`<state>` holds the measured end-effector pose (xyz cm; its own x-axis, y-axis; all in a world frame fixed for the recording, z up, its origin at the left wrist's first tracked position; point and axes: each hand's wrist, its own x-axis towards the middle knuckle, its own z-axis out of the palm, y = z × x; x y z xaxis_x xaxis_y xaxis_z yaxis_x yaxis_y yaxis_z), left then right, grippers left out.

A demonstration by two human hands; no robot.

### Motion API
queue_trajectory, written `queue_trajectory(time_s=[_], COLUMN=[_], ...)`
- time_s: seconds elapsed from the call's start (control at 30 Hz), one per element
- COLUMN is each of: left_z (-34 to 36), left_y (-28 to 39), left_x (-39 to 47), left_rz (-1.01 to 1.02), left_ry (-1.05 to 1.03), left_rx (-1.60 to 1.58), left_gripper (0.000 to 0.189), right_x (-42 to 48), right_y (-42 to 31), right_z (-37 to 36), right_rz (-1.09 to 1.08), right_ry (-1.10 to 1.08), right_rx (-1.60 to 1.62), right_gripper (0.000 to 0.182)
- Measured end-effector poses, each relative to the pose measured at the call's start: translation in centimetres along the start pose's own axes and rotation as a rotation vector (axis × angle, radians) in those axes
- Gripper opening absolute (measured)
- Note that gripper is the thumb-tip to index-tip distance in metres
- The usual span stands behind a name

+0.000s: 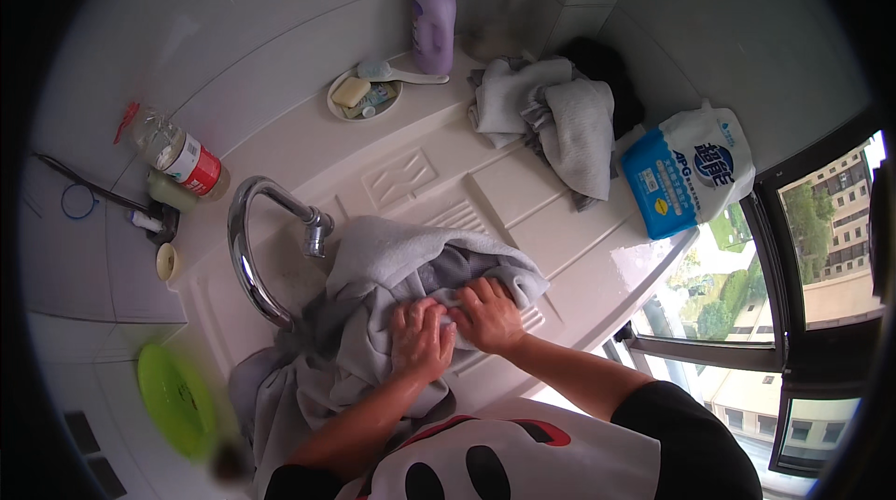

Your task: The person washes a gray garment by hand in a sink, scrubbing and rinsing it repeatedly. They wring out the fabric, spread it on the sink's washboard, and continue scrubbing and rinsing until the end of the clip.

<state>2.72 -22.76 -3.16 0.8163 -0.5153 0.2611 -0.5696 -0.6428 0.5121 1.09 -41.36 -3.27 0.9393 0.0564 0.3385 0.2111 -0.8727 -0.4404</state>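
Observation:
A wet grey fabric garment or cloth [371, 290] lies bunched over the ribbed washboard part of a white laundry sink [441, 213], its lower folds hanging towards my body at the left. My left hand [422, 337] grips a fold of it near the middle. Close beside it, on the right, my right hand [488, 314] has its fingers curled over the cloth's edge. Both hands look wet. The curved chrome faucet [245, 248] stands just left of the cloth.
Another grey cloth [546, 115] is heaped behind, beside a blue-and-white detergent bag [686, 171]. A purple bottle [434, 27], a soap dish [343, 111] with soap and a brush [413, 76], and a clear plastic bottle [185, 160] line the ledge. A green basin [175, 398] stands left; windows are right.

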Motion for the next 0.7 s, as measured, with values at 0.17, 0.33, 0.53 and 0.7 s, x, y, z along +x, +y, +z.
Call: queue_trajectory(time_s=[0.17, 0.33, 0.53, 0.7], left_z=[2.3, -2.8, -3.8, -3.7], left_y=[-2.5, -3.4, -6.5, -6.9], left_x=[7.2, 13.6, 12.4, 13.0], left_rz=[-0.157, -0.307, -0.217, -0.302], left_ry=[-0.131, -0.123, -0.116, -0.248], left_rx=[0.145, -0.473, -0.654, -0.927], left_gripper=[0.018, 0.028, 0.021, 0.028], right_x=[6.8, 9.2, 1.8, -0.4], right_y=[3.5, 6.8, 6.3, -1.9], right_z=[3.5, -3.7, -9.4, -7.9], right_rz=[0.12, 0.122, 0.029, 0.038], right_ry=[-0.151, -0.123, -0.098, -0.124], right_rx=[0.109, 0.322, 0.0, -0.062], right_gripper=[0.019, 0.033, 0.036, 0.052])
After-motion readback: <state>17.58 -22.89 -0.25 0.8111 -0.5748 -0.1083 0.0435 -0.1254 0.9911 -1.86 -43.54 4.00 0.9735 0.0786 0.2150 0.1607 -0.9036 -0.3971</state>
